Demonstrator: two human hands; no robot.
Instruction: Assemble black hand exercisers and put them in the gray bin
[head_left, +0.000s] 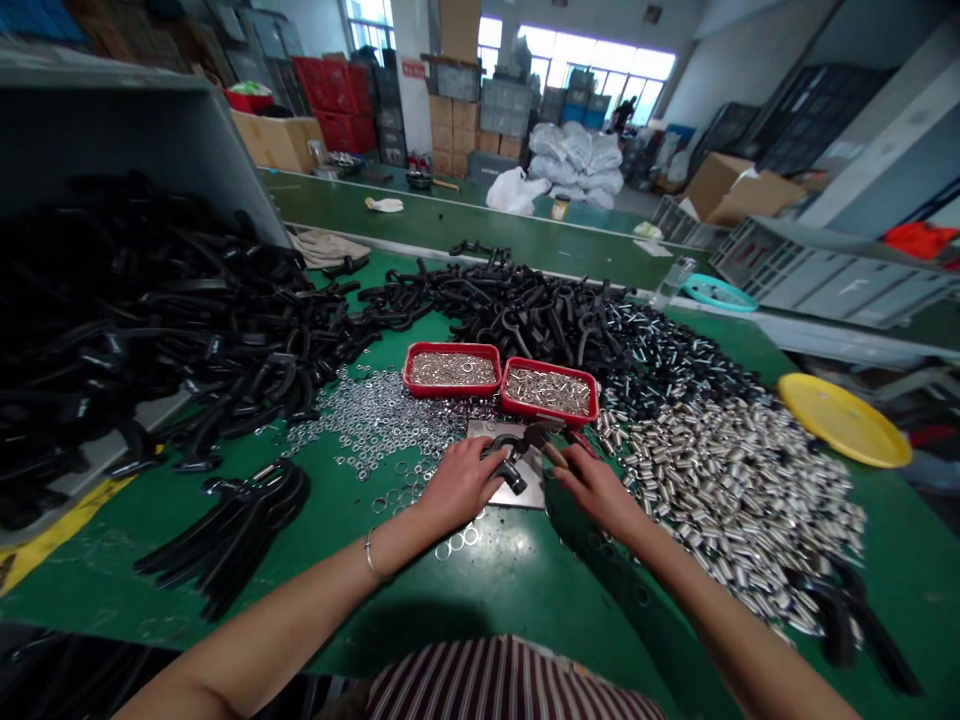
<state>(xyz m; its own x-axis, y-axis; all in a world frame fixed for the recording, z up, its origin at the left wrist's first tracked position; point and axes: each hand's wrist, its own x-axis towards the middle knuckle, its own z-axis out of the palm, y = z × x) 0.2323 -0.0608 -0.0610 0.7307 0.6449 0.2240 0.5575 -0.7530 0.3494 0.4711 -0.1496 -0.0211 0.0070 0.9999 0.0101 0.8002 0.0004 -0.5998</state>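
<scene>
My left hand (463, 480) is closed on a black curved part (514, 478), held over a square metal plate (531, 492) on the green table. In my right hand (596, 482) is a hammer (553, 453) with a pale handle, its dark head over the plate near the black part. Just behind the plate stand a red tray of tiny metal pieces (453, 390) and a second red tray of small pins (550, 413). Several loose metal rings (459, 540) lie by my left wrist. Something red-handled (579, 440) lies beside my right fingers.
Black curved parts (517, 310) are heaped at the back and in a large grey bin (247, 170) at left. Small nuts (367, 415) spread left of the trays. Silver cylinders (735, 480) and dark bolts (667, 350) pile up at right, near a yellow lid (844, 420).
</scene>
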